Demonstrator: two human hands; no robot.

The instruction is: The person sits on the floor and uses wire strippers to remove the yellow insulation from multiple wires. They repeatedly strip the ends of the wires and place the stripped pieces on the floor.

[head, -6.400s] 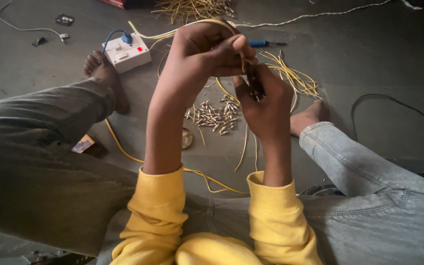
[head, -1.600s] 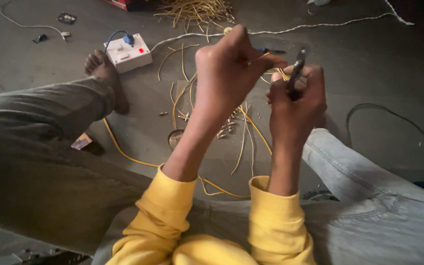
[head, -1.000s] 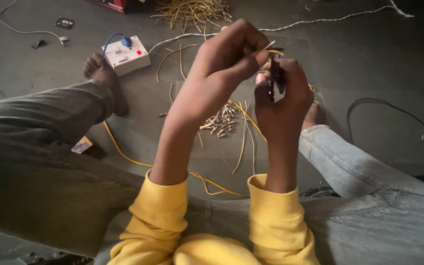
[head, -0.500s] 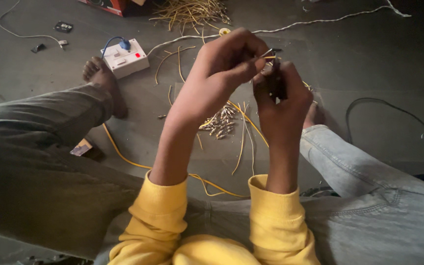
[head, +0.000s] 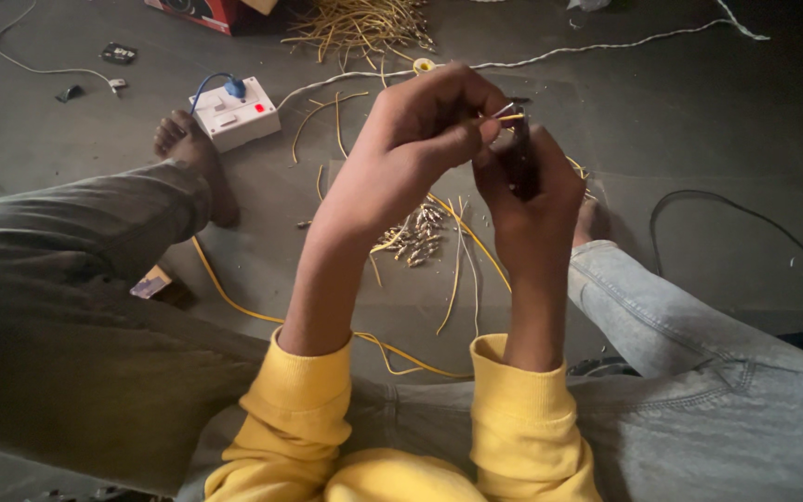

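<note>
While the left hand [head: 420, 130] pinches a thin yellow wire [head: 510, 117] and the right hand [head: 532, 191] clamps a dark tool [head: 520, 158], the wire end risks slipping from so narrow a fingertip hold.

— What's underneath it all?

— A grey floor [head: 717, 130]. A white switch box [head: 232, 113] lies toward its far left, a heap of yellow wire pieces [head: 364, 23] at the far edge.

— And nearer?

— A small pile of metal connectors [head: 417, 237] mid-floor, loose yellow wires [head: 234, 297] beside it, a black cable [head: 745, 218] at right.
</note>
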